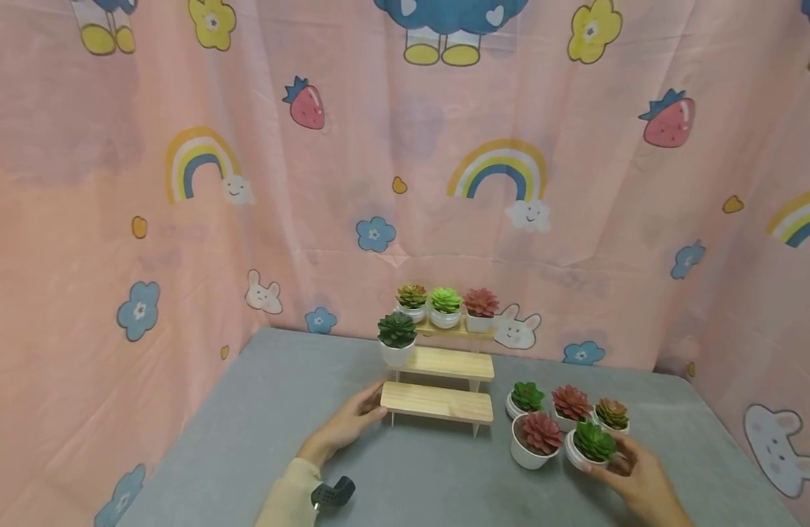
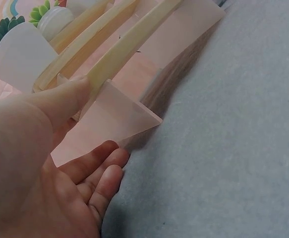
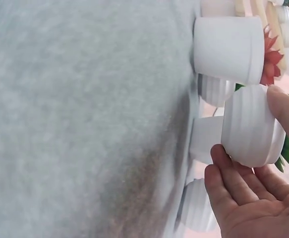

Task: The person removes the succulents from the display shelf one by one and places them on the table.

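Note:
My left hand (image 1: 344, 426) is at the left end of a tiered wooden plant stand (image 1: 437, 402). In the left wrist view its thumb (image 2: 70, 101) and forefinger pinch the end of the lowest board; the other fingers curl loosely below. My right hand (image 1: 638, 476) grips a potted succulent (image 1: 593, 442) with green leaves and a ribbed white pot (image 3: 251, 126). That pot is lifted slightly off the table, tilted, with the thumb on one side and fingers on the other. Beside it stands a red succulent in a smooth white pot (image 1: 531, 451).
Behind the held pot stand a green succulent (image 1: 527, 397), a red one (image 1: 571, 404) and an orange-green one (image 1: 612, 415). Three small pots, including a bright green succulent (image 1: 445, 301), line the top tier. A dark green succulent (image 1: 396, 333) sits on the middle tier's left end.

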The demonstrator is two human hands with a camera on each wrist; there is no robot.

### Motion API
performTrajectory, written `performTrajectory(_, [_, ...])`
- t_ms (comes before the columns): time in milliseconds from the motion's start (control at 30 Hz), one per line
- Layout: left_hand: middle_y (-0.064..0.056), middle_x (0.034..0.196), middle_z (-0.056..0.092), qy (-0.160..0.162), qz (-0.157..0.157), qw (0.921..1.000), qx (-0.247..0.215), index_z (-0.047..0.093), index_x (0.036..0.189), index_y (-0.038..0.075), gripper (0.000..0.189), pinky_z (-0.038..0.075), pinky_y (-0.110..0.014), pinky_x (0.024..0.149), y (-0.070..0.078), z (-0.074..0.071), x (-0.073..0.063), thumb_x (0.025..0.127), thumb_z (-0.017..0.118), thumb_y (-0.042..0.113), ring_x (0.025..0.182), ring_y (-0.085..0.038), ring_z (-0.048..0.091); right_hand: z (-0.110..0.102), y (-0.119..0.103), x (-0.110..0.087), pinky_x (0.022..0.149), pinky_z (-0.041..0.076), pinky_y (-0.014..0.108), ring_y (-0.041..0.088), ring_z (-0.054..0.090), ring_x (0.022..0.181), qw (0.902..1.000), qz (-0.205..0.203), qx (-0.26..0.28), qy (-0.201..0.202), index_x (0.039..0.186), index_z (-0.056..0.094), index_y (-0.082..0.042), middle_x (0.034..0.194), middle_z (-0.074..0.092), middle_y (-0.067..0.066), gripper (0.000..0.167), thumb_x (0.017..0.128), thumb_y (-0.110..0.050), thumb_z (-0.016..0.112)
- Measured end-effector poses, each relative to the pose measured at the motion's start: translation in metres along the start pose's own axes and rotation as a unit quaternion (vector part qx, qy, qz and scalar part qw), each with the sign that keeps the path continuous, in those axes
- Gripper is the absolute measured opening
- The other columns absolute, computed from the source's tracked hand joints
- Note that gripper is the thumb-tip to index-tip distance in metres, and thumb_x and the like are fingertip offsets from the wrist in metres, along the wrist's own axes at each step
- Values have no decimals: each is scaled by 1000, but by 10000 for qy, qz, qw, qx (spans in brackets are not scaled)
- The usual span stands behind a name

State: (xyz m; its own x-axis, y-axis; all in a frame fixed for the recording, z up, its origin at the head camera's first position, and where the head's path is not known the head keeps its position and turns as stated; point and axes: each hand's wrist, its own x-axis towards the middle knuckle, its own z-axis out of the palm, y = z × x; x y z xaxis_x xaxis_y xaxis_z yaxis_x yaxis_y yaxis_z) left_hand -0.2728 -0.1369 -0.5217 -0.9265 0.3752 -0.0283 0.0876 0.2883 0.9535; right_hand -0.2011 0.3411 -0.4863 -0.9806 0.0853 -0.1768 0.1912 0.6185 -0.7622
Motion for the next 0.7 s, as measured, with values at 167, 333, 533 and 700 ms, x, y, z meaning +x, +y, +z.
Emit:
performTrajectory(167, [-21, 157, 44, 23, -21, 10000, 45, 31, 160, 19, 67, 40, -61, 112, 1, 1, 0, 103, 57, 41, 141, -41, 47, 4, 4, 3, 88, 59, 46, 57, 52, 126, 9997, 63, -147, -173, 150, 25, 18, 150, 22, 49, 95, 92, -37, 76])
performTrajectory(333, [-23, 157, 43, 31, -21, 9999, 98, 30, 160, 17, 67, 40, -61, 112, 2, 1, 0, 103, 56, 41, 140, -42, 47, 6, 5, 7, 89, 59, 48, 59, 52, 126, 9996, 47, -190, -182, 150, 27, 17, 149, 26, 49, 93, 92, -38, 75])
performTrajectory(533, [-21, 157, 43, 15, -31, 10000, 65, 30, 160, 18, 67, 40, -60, 112, 1, 1, 0, 103, 57, 40, 140, -41, 47, 7, 9, 11, 90, 58, 50, 58, 55, 123, 9994, -73, -289, -150, 148, 30, 18, 146, 31, 50, 92, 91, -37, 76])
performTrajectory(700, [-21, 157, 43, -19, -29, 10000, 84, 30, 160, 19, 67, 41, -60, 111, 0, 0, 1, 103, 57, 40, 140, -41, 47, 7, 14, 13, 90, 58, 50, 55, 58, 120, 9990, -186, -353, -177, 146, 33, 18, 144, 35, 49, 90, 90, -35, 78])
